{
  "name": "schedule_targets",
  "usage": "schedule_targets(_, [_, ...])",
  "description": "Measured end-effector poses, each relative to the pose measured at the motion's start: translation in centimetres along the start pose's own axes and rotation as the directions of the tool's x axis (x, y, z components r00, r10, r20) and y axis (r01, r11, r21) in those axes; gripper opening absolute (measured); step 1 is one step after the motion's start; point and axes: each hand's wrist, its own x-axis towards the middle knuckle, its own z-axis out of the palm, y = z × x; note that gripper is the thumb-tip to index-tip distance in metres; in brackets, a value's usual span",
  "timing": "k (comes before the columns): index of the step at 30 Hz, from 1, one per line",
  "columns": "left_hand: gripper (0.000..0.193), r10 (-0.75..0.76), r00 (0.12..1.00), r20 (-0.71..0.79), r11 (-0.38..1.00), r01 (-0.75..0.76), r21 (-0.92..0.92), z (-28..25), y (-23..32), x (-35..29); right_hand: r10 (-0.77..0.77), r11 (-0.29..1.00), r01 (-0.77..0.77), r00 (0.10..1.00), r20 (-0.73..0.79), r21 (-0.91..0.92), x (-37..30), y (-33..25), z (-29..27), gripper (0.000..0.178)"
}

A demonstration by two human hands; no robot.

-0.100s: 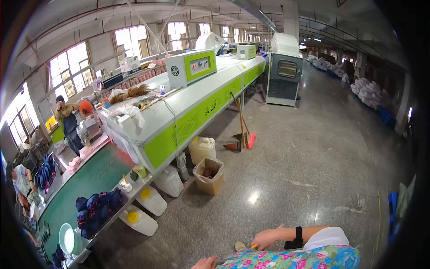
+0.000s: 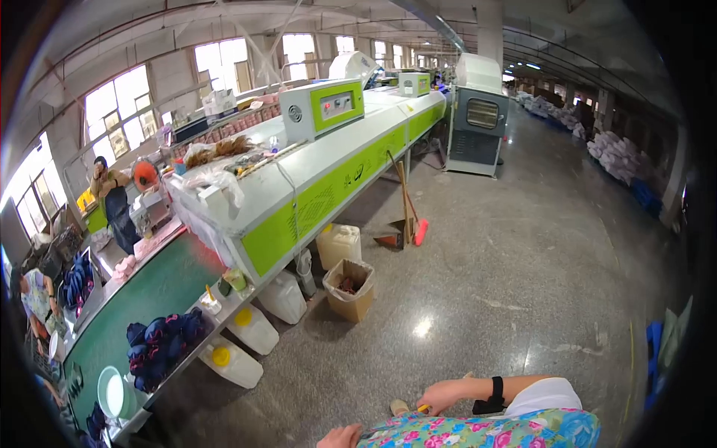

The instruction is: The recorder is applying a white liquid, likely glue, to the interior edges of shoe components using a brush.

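Observation:
My right hand (image 2: 442, 396) is at the bottom, in front of the floral garment (image 2: 515, 431) I wear. Its fingers are curled round a small yellow object (image 2: 423, 408); only one end shows, so I cannot tell its kind. A black band (image 2: 493, 399) circles that wrist. My left hand (image 2: 340, 436) lies at the lower edge beside the garment, fingers bent and partly cut off by the picture. Whatever it may hold is hidden. Both hands are low and close to my body, apart from the work table (image 2: 190, 257).
Left stands a long green-and-white machine (image 2: 328, 198) with a green belt holding dark blue bundles (image 2: 166, 345) and a pale basin (image 2: 116, 393). Plastic jugs (image 2: 254, 332), a cardboard box (image 2: 351, 291) and a broom (image 2: 420, 230) stand beside it. People (image 2: 116, 201) work at far left.
The view has shifted very slightly, so the machine and table sit a little differently in the picture. My hands keep nearly the same pose.

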Motion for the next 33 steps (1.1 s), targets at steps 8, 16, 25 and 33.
schedule_targets(8, [0.016, 0.038, 0.988, -0.149, 0.999, -0.034, 0.028, 0.2, 0.1, -2.4, 0.076, 0.995, -0.076, 0.997, -0.008, -0.065, -0.3, -1.9, 0.5, 0.037])
schedule_targets(16, [0.022, 0.022, 0.988, -0.152, 1.0, -0.02, 0.013, -0.5, -1.8, -4.8, 0.131, 0.982, -0.127, 0.991, 0.022, -0.14, 2.2, -4.3, 0.2, 0.036])
schedule_targets(25, [0.02, -0.079, 0.977, -0.197, 0.996, 0.085, 0.023, 0.2, -5.1, -9.1, 0.035, 0.966, -0.017, 0.997, 0.066, -0.258, 6.9, -8.2, -0.7, 0.036])
schedule_targets(33, [0.018, -0.176, 0.921, -0.347, 0.981, 0.193, 0.013, 0.6, -8.2, -12.0, -0.006, 0.915, 0.06, 0.991, 0.136, -0.398, 12.7, -11.4, -3.5, 0.037])
